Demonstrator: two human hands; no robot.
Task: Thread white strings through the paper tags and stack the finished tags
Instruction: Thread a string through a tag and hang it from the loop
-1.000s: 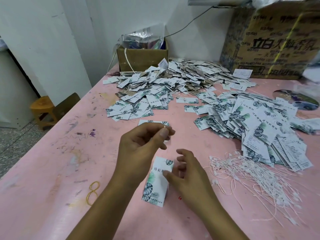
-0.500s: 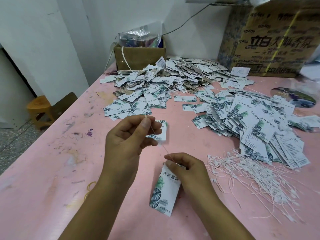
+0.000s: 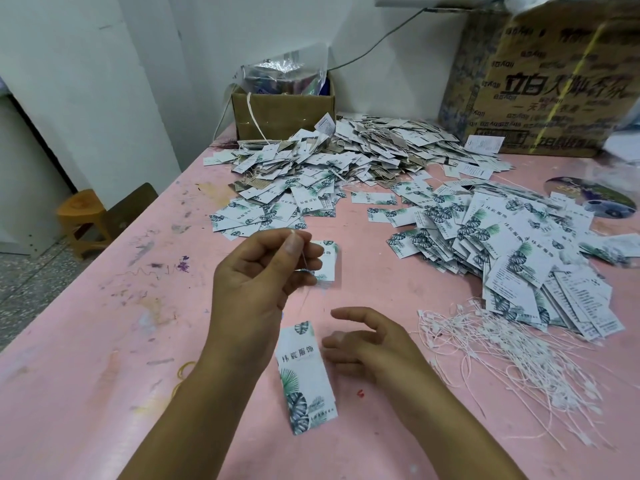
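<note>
A white paper tag (image 3: 306,375) with green leaf print hangs below my left hand (image 3: 263,275), which pinches the top of a thin white string (image 3: 304,261) running down toward it. My right hand (image 3: 367,344) hovers just right of the tag with its fingers apart, holding nothing. A small tag stack (image 3: 327,259) lies behind my left fingers. Loose white strings (image 3: 512,358) are heaped to the right. Unthreaded tags (image 3: 519,251) spread at right; a big pile of threaded tags (image 3: 346,157) sits farther back.
The pink table (image 3: 104,341) carries a small open cardboard box (image 3: 280,112) at the back and a large printed carton (image 3: 547,88) at back right. A yellow rubber band (image 3: 183,372) lies by my left forearm. An orange stool (image 3: 81,216) stands off the left edge.
My right hand has let go of the tag and opened. My left hand keeps pinching the string, and the tag now dangles from it.
</note>
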